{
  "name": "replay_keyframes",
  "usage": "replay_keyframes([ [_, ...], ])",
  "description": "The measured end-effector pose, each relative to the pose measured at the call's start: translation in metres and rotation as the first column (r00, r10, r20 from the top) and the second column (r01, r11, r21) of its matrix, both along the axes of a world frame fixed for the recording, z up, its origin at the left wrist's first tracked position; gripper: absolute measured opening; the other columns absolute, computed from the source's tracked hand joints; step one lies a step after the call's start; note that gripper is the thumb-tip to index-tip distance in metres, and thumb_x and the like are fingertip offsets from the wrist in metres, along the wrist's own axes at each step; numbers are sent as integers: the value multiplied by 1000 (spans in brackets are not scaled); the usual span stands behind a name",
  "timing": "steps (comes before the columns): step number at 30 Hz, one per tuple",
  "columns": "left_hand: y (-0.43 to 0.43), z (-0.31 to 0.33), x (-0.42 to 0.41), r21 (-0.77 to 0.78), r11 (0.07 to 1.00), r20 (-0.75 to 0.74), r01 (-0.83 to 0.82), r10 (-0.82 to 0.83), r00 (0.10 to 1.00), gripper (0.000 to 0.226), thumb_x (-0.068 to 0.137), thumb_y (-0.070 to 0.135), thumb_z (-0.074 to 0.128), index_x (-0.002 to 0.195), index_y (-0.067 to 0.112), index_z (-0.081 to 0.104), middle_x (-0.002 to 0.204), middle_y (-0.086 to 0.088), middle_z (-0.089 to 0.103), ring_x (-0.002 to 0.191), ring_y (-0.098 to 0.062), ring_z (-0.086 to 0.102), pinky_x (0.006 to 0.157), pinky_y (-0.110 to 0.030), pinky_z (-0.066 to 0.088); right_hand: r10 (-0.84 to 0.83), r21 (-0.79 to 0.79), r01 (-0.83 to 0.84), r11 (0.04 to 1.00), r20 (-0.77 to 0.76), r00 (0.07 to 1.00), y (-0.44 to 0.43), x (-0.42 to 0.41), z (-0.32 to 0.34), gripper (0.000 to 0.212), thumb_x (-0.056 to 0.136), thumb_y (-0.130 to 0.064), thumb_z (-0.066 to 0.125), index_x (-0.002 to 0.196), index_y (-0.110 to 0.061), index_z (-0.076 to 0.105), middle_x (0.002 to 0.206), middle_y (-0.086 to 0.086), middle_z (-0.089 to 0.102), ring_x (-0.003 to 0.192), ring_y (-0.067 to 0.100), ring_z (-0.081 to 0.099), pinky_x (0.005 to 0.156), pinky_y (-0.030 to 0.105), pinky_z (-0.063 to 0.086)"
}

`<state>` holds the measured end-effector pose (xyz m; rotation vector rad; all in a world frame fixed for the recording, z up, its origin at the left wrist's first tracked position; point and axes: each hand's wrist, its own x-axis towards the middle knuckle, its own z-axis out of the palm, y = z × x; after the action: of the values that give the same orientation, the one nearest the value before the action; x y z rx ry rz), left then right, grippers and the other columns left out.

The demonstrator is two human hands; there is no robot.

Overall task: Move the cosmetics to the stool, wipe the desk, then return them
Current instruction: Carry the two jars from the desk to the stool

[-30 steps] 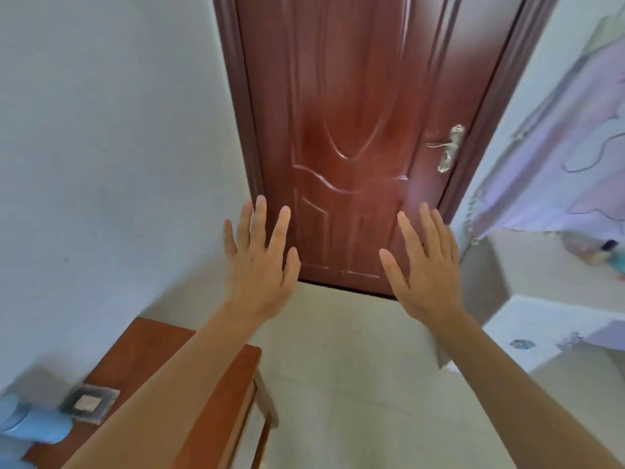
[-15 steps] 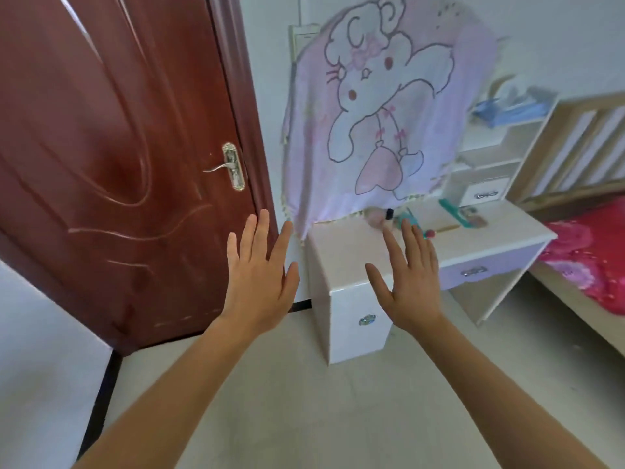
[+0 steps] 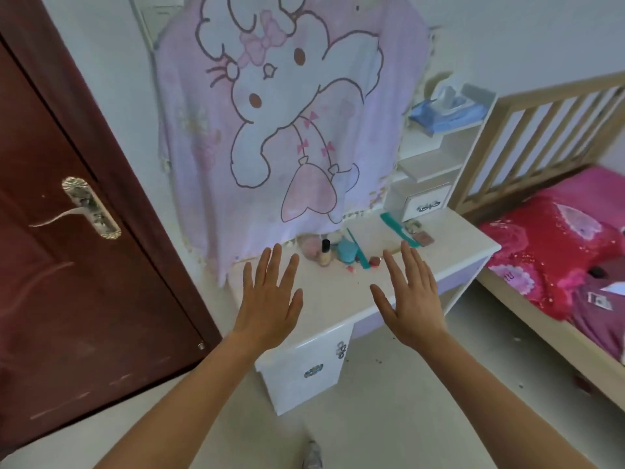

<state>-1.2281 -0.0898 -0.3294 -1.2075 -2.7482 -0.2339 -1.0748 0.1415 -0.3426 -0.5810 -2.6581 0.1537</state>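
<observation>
I see the door (image 3: 84, 265) on my left, the bed (image 3: 558, 258) on my right, and open floor (image 3: 389, 418) before the white desk (image 3: 338, 299) between them. The cosmetics (image 3: 338, 253), a small bottle, a teal jar and pink bits, cluster at the desk's back edge. My left hand (image 3: 269, 299) and right hand (image 3: 411, 299) hover flat, fingers spread, holding nothing.

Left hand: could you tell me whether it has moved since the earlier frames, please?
Yes: the left hand has shifted from before the door to over the desk's left end.
</observation>
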Motion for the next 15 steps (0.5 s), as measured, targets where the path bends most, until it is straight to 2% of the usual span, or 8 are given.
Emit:
replay_keyframes([
  [2, 32, -5, -34, -10, 1000, 34, 2, -1, 999, 62, 102, 42, 24, 156, 17, 7, 162, -13, -10, 149, -30, -11, 119, -56, 3, -16, -7, 16, 1000, 45, 999, 31, -29, 4, 69, 99, -55, 34, 157, -23, 16, 165, 10, 5, 152, 30, 8, 122, 48, 17],
  [5, 74, -1, -82, -15, 1000, 46, 20, -19, 999, 61, 101, 41, 24, 156, 15, 11, 162, -15, -3, 149, -32, -4, 118, -57, 9, -47, -30, 48, 998, 49, 998, 77, -74, 11, 68, 100, -50, 44, 156, -24, 18, 165, 10, 8, 151, 32, 15, 118, 54, 27],
  [8, 109, 2, -117, -44, 998, 61, 37, -34, 998, 61, 102, 42, 21, 156, 18, 5, 162, -13, -7, 149, -31, -7, 119, -55, 6, -87, -79, 91, 993, 52, 995, 110, -107, 10, 70, 98, -56, 38, 157, -27, 14, 166, 5, 2, 152, 31, 9, 118, 52, 21],
  [11, 139, -1, -143, -56, 997, 57, 47, -44, 997, 65, 96, 49, 2, 155, 21, -1, 162, -10, -12, 149, -28, -11, 119, -54, 5, -61, -82, 67, 994, 72, 996, 133, -134, 0, 71, 98, -59, 35, 157, -27, 12, 166, 3, -2, 152, 27, 0, 119, 46, 12],
  [13, 158, -8, -160, -66, 997, 79, 42, -36, 996, 64, 97, 48, 5, 155, 21, -2, 162, -10, -14, 149, -28, -12, 120, -53, 4, -49, -108, 58, 993, 85, 995, 149, -154, -10, 71, 98, -58, 37, 157, -27, 13, 166, 3, -1, 151, 23, -4, 116, 45, 6],
  [15, 175, -22, -175, -77, 997, 117, 17, -8, 993, 62, 101, 45, 18, 155, 22, -4, 162, -9, -16, 149, -27, -13, 120, -51, 5, -5, -154, 20, 988, 98, 995, 166, -174, -22, 70, 98, -59, 33, 157, -27, 12, 166, 4, 0, 152, 24, 1, 116, 41, 7],
])
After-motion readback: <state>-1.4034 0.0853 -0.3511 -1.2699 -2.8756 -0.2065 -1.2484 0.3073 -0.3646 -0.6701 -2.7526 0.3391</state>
